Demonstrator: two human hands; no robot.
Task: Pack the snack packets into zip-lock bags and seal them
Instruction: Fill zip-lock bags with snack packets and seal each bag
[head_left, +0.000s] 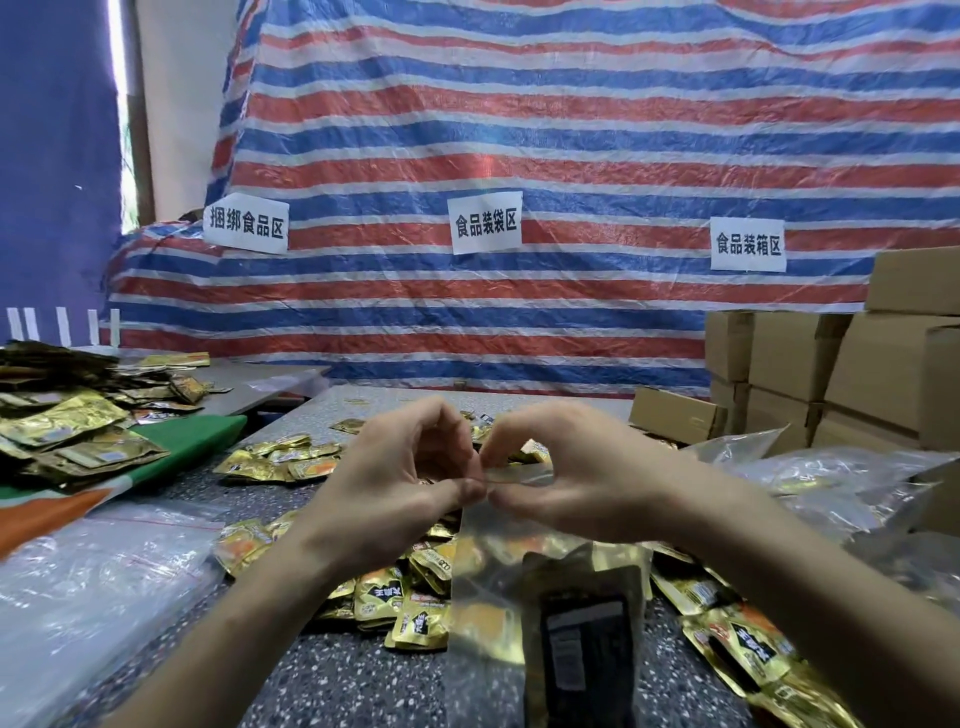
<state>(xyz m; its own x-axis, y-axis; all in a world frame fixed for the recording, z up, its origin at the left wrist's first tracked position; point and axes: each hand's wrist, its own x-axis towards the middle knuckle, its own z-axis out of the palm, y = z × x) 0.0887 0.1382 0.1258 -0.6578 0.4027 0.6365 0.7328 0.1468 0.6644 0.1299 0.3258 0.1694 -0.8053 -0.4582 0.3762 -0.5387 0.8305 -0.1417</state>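
Step in hand: sealing, by the look of it. Both hands meet at the mouth of a filled zip-lock bag, raised above the surface.
Doing it well: I would start the pinch at one end of the zip strip and run it along to the other, keeping the two lips lined up. The mouth should be flat and free of packet corners, and I would press out trapped air first. A gap anywhere along the strip would likely let the seal open again.
Left hand: fingers curled, thumb and forefinger pinching the bag's top edge where it meets the other hand.
Right hand: likewise curled, with thumb below and fingertips above, gripping the clear strip just beside the left thumb.
Bag: hangs straight down from both hands, toward the person, clear-walled and slack.
Packets inside: gold and dark ones sit low in the bag, well under the pinched mouth.
Loose snack packets: scattered on the surface under and beyond the hands.
Left of the hands: a flat heap of empty bags.
Right of the hands: filled bags, with cardboard boxes beyond them.
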